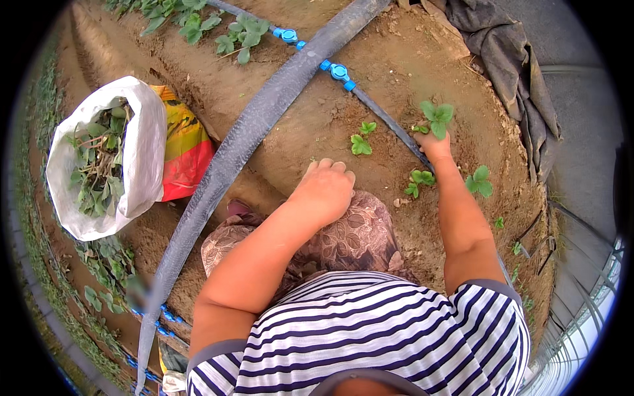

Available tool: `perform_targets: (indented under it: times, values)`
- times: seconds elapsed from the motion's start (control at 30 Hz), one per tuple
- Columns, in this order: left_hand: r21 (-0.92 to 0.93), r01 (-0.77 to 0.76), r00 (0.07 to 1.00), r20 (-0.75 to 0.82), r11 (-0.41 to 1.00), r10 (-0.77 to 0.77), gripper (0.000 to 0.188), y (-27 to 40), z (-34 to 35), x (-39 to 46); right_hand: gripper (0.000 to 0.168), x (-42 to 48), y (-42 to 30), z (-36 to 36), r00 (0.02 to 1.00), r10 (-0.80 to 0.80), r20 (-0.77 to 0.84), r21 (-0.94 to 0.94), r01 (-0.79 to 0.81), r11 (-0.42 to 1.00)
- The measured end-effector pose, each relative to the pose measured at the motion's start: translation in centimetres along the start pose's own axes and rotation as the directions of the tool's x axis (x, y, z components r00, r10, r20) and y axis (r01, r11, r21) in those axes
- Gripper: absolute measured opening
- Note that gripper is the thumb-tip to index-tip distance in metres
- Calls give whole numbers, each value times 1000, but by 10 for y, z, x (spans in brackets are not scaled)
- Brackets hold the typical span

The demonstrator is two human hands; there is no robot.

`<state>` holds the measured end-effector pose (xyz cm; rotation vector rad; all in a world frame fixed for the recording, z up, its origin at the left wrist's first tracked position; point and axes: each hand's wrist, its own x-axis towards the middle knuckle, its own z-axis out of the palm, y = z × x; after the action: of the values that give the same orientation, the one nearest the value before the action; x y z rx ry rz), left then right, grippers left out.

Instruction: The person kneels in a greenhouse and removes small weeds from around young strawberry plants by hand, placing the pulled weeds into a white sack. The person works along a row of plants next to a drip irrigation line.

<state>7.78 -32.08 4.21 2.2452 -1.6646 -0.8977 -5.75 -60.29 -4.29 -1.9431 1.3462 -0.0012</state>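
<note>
My left hand (328, 189) is loosely curled, back up, by my raised knee in patterned brown trousers (354, 225). Nothing shows sticking out of it; its palm is hidden. Out to the right, my right hand (436, 147) reaches down to the soil at a young strawberry plant (438, 119), close beside the thin black drip tube (389, 121). The leaves partly cover its fingers, so I cannot tell whether they grip the stem. Small strawberry plants grow near both hands: one (362, 140) between them, another (420, 181) below the tube, and a third (478, 182) right of my right forearm.
A thick dark hose (257, 116) crosses the bed diagonally. Blue valves (339, 72) (287, 35) join the thin tube on either side of it. At left stands a white woven sack (143, 153) holding cut leaves (101, 168). Crumpled dark ground fabric (510, 59) edges the bed at right.
</note>
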Motion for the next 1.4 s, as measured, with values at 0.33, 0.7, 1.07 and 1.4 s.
perform_targets:
  times: [0.33, 0.7, 1.07, 1.4]
  values:
    - [-116, 62, 998, -24, 991, -65, 19, -8, -18, -44, 27, 54, 41, -1, 967, -254, 4, -184, 250, 950]
    - [-227, 131, 878, -426, 965, -220, 16, -26, -56, -126, 30, 99, 69, -17, 839, -509, 192, -620, 506, 599]
    - [-809, 451, -365, -553, 377, -749, 30, 64, 124, -377, 38, 138, 68, 0, 903, -411, 126, -428, 423, 799]
    - [-975, 207, -641, -77, -76, -763, 27, 89, 247, -452, 27, 115, 59, 0, 935, -326, 137, -343, 354, 870]
